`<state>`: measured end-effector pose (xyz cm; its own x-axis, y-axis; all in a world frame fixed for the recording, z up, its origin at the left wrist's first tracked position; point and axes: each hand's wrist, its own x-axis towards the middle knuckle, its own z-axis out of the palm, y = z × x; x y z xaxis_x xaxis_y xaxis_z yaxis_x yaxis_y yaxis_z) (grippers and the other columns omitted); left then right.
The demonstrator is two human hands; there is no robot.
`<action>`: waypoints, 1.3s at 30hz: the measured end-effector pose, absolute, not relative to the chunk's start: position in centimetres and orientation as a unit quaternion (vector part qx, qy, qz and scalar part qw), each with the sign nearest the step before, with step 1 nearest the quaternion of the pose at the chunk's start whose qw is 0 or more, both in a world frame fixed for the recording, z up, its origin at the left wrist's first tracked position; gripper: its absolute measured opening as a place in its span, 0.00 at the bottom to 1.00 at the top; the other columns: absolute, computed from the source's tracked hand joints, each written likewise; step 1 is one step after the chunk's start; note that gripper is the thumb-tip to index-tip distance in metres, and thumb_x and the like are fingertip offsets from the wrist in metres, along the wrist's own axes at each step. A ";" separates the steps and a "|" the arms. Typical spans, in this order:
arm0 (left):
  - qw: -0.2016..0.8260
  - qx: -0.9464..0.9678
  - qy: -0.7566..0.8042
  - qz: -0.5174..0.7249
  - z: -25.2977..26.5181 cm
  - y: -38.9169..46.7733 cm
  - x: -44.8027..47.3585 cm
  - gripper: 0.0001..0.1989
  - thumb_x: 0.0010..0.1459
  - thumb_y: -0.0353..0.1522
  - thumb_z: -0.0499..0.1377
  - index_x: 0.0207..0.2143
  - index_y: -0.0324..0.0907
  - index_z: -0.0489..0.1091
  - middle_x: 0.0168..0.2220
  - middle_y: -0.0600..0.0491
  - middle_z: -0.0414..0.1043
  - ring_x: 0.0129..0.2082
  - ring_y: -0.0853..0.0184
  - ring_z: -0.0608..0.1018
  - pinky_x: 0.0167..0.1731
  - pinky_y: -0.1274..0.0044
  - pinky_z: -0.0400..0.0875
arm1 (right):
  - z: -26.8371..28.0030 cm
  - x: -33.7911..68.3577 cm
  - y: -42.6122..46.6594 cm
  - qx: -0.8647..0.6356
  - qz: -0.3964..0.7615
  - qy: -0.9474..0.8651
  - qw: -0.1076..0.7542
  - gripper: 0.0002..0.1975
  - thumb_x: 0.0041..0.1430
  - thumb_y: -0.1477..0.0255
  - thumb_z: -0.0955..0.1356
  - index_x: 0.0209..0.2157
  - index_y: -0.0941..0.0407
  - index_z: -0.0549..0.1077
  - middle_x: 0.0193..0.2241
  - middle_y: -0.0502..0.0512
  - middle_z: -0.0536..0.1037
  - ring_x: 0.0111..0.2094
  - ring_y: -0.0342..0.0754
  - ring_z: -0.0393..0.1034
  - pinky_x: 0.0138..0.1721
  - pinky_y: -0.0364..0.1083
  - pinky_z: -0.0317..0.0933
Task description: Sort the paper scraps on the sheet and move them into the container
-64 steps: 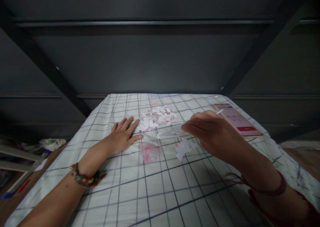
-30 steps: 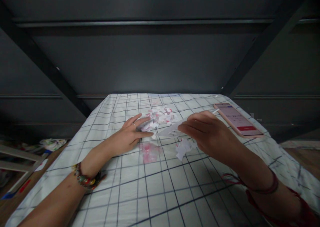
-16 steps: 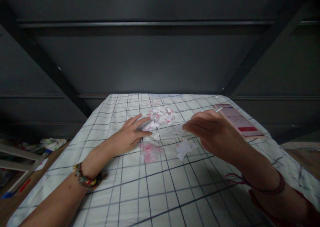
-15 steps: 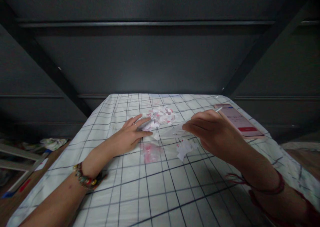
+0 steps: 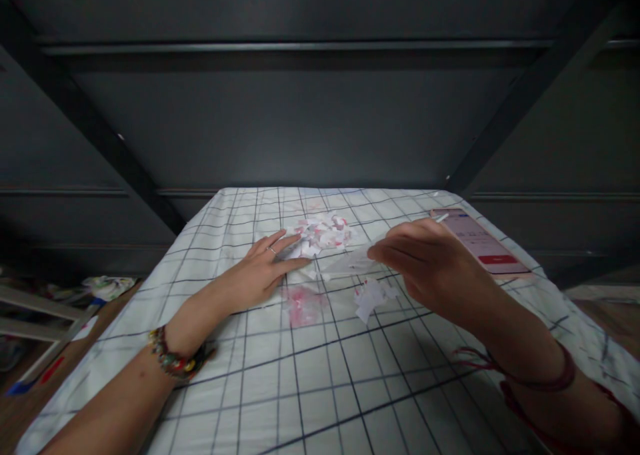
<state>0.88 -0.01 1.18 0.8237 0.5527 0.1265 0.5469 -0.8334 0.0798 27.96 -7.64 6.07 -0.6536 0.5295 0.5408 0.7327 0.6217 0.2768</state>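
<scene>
My left hand (image 5: 253, 275) lies low on the white checked cloth (image 5: 320, 388), fingers spread, its fingertips touching the near edge of a pile of white and pink paper scraps (image 5: 323, 231). My right hand (image 5: 430, 268) hovers just above the cloth to the right, its fingers pinched on a thin pale sheet (image 5: 350, 263) that points toward the left hand. A thin white stick (image 5: 441, 218) pokes out behind its knuckles. A pinkish patch of scraps (image 5: 305, 305) and a small heap of white scraps (image 5: 370, 295) lie between my hands.
A pink phone (image 5: 480, 241) with a lit screen lies on the cloth at the far right. A dark wall with slanted metal beams (image 5: 100, 148) rises behind. Clutter lies on the floor at the left (image 5: 105, 287).
My left hand has slid forward and right, from flat on the cloth to the edge of the scrap pile. The right hand has stayed nearly in place with the sheet.
</scene>
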 end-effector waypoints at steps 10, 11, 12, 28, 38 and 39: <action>0.019 0.955 0.289 0.069 1.4 -0.1 0.8 0.25 0.53 0.18 0.49 0.50 0.47 0.68 0.64 0.53 0.45 0.63 0.53 0.45 0.57 0.57 0.51 | 6.3 28.2 -7.6 -0.372 -0.251 -0.875 0.184 0.19 0.49 0.90 0.57 0.27 0.55 0.70 0.25 0.52 0.74 0.28 0.47 0.64 0.31 0.48 0.56; 0.016 0.955 0.286 0.074 1.4 -0.1 0.7 0.25 0.53 0.19 0.49 0.51 0.46 0.67 0.64 0.52 0.46 0.63 0.54 0.45 0.58 0.58 0.51 | 6.3 28.3 -7.6 -0.375 -0.253 -0.872 0.188 0.19 0.48 0.90 0.56 0.28 0.55 0.71 0.26 0.52 0.74 0.29 0.47 0.64 0.31 0.48 0.56; 0.013 0.956 0.283 0.081 1.3 -0.1 0.7 0.25 0.54 0.19 0.49 0.52 0.46 0.65 0.64 0.52 0.46 0.63 0.55 0.46 0.58 0.58 0.51 | 6.3 28.4 -7.6 -0.378 -0.253 -0.870 0.193 0.20 0.48 0.90 0.56 0.30 0.55 0.71 0.27 0.52 0.74 0.30 0.47 0.64 0.31 0.48 0.56; -0.030 0.936 0.335 0.100 0.8 0.3 0.5 0.20 0.66 0.36 0.41 0.56 0.43 0.61 0.61 0.45 0.50 0.61 0.54 0.52 0.57 0.60 0.52 | 5.1 30.2 -6.1 -0.437 -0.170 -0.851 0.238 0.21 0.45 0.91 0.56 0.29 0.56 0.72 0.26 0.52 0.74 0.30 0.46 0.66 0.35 0.47 0.59; -0.050 0.821 0.569 0.011 -0.5 0.7 0.0 0.29 0.64 0.45 0.42 0.63 0.44 0.47 0.64 0.43 0.44 0.62 0.48 0.51 0.54 0.58 0.55 | 4.8 31.3 -5.7 -0.419 -0.137 -0.853 0.279 0.19 0.47 0.89 0.57 0.30 0.55 0.71 0.27 0.51 0.74 0.32 0.47 0.66 0.36 0.48 0.60; -0.048 0.815 0.578 0.003 -0.5 0.6 0.0 0.29 0.64 0.45 0.42 0.63 0.44 0.46 0.64 0.43 0.44 0.62 0.48 0.50 0.54 0.58 0.54 | 4.8 31.3 -5.7 -0.419 -0.131 -0.856 0.275 0.19 0.46 0.89 0.57 0.30 0.55 0.71 0.27 0.51 0.73 0.32 0.46 0.66 0.36 0.48 0.60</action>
<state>0.01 0.59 -0.52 0.3328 0.9411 0.0606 0.9416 -0.3281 -0.0758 31.31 -5.70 4.82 -0.4983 0.6448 0.5797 0.7886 0.6148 -0.0060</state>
